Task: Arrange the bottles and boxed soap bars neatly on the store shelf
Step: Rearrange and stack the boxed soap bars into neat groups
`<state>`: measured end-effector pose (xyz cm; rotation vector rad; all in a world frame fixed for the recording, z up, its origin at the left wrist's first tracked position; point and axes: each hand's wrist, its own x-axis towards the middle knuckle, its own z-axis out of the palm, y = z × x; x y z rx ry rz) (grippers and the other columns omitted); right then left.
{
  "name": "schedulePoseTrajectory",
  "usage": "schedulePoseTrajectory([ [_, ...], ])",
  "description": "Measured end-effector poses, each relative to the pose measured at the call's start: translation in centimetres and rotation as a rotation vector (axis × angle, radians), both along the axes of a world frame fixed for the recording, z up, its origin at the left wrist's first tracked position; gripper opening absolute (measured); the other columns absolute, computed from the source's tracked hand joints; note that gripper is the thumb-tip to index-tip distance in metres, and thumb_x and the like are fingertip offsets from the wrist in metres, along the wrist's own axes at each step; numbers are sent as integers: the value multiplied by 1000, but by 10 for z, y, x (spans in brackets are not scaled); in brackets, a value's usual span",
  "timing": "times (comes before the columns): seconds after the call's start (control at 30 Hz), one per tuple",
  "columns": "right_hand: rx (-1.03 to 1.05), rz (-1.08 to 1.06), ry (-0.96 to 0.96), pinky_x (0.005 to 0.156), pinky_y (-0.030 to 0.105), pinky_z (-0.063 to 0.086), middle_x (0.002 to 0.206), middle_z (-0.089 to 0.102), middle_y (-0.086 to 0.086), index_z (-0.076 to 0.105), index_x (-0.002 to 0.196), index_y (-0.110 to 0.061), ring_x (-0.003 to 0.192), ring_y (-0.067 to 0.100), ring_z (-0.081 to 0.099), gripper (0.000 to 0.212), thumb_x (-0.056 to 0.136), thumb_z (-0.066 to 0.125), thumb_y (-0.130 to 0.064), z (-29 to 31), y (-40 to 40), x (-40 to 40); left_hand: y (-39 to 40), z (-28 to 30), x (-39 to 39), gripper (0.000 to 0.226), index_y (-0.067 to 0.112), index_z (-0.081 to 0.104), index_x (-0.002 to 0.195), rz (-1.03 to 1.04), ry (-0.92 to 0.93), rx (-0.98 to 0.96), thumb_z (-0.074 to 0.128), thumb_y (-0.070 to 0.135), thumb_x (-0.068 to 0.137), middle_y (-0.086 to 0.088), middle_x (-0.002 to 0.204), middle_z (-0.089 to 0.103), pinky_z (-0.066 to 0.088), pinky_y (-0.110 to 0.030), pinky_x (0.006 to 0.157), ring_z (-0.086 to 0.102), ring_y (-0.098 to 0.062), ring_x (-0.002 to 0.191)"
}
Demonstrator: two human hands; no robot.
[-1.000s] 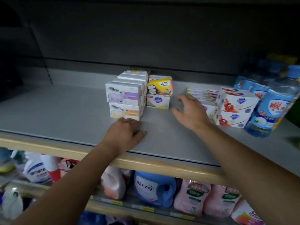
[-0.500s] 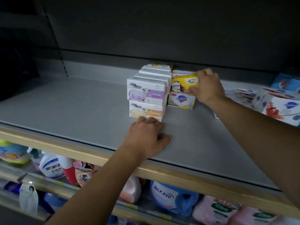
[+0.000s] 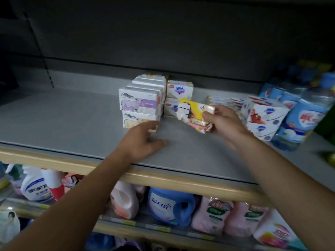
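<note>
A yellow soap box sits tilted above the grey shelf, right of stacked white soap boxes.

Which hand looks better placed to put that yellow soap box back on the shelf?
The right hand, probably: it already grips the yellow soap box, lifted in front of the shield-logo boxes. The left hand holds nothing, fingers spread low over the shelf by the sheep-picture boxes.

Blue detergent jug, pink refill pouches and a white spray bottle on the lower shelf.
</note>
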<state>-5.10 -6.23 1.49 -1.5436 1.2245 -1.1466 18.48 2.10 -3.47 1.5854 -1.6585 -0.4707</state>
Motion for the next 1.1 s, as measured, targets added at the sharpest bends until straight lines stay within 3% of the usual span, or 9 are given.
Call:
schedulePoseTrajectory([
  [0.07,213,127,-156,63,38,61,90,75,9,68,95,-12,74,16,72,6,90,68,-14,-2,20,-11,7,7,-10,81,29,47,136,-165,324,-80,85,15,66,4,132,53,51,-23,87,61,-20,106],
  [0.17,484,205,-277,51,24,56,74,73,2,69,87,-16,56,11,68,4,89,67,-19,-7,41,-16,11,12,-34,93,35,40,142,-348,473,-125,83,7,64,4,143,45,52,-27,93,61,-9,111],
  [0.23,580,216,-264,46,20,53,70,72,2,69,87,-18,51,13,66,12,91,65,-28,-13,48,-17,12,8,-51,77,28,51,136,-380,494,-125,80,5,69,0,134,56,51,-27,92,62,-6,106],
  [0.4,553,320,-126,38,18,44,71,69,6,66,95,-15,48,17,61,54,91,45,-64,-24,55,-33,13,-2,-65,36,13,72,101,-303,705,-52,79,20,66,-13,96,73,59,-36,75,70,-28,79],
  [0.53,426,397,-137,41,21,46,90,71,6,64,117,-17,59,23,67,75,72,50,-75,-34,56,-35,14,2,-63,27,10,71,83,-238,838,10,72,35,72,-12,75,72,56,-26,50,68,-22,54],
  [0.7,344,346,-73,42,20,48,79,74,10,69,100,-16,60,19,69,54,92,45,-64,-43,56,-29,15,2,-69,30,16,71,67,-182,689,-1,67,36,89,-8,59,64,49,-24,40,60,-22,42],
  [0.87,381,362,-88,52,24,54,81,71,12,68,101,-12,63,20,68,51,93,49,-58,-37,60,-30,18,2,-67,27,13,71,72,-225,735,6,70,39,81,-12,66,65,51,-26,43,61,-23,45],
  [1.0,443,466,-147,82,34,57,105,71,13,67,113,-14,93,26,68,57,75,62,-56,-25,67,-43,21,11,-68,39,0,67,99,-344,785,62,70,30,74,-13,76,70,56,-28,52,66,-22,55],
  [1.1,382,532,-131,93,38,53,107,70,9,67,112,-18,103,24,64,55,67,67,-50,-15,74,-66,22,25,-78,33,7,68,101,-457,655,56,73,19,71,-13,88,71,60,-32,65,68,-26,70],
])
